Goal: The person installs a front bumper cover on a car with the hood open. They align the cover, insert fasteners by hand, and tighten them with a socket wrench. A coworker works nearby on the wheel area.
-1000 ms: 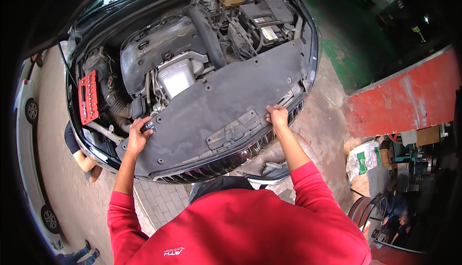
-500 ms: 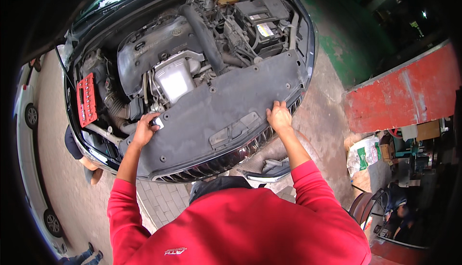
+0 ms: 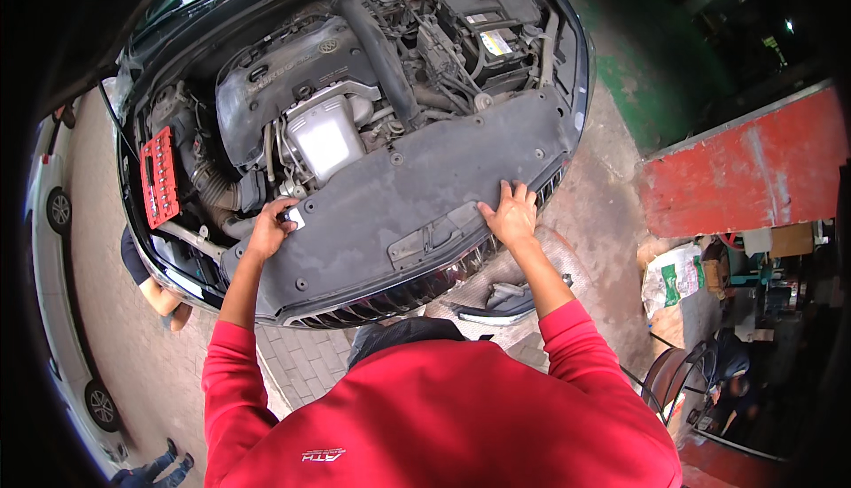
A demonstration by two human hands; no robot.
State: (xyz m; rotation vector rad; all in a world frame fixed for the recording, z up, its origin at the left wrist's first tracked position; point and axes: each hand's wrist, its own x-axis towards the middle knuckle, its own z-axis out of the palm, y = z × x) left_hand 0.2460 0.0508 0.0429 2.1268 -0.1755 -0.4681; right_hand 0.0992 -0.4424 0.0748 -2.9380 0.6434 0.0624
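A black plastic radiator cover (image 3: 355, 231) lies across the front of a car's engine bay, above the grille. My left hand (image 3: 269, 233) is at the cover's left end, its thumb and fingers closed round a small white-and-dark piece (image 3: 295, 218) whose kind I cannot make out. My right hand (image 3: 512, 214) rests on the cover's front edge at the right, fingers spread and holding nothing. Between the hands, a recessed latch area (image 3: 432, 236) shows in the cover. Several round fastener holes dot its surface.
Beyond the cover sit the engine cover (image 3: 297, 76), a silver heat shield (image 3: 326, 140) and the battery (image 3: 490, 45). An open red socket set (image 3: 160, 178) rests at the bay's left side. Another person's arm (image 3: 160, 297) shows beside the left fender. A red panel (image 3: 740, 164) stands right.
The view has shifted slightly. My right hand has slid a little left along the cover's edge, its fingers now more spread. My left hand stays at the same spot on the cover.
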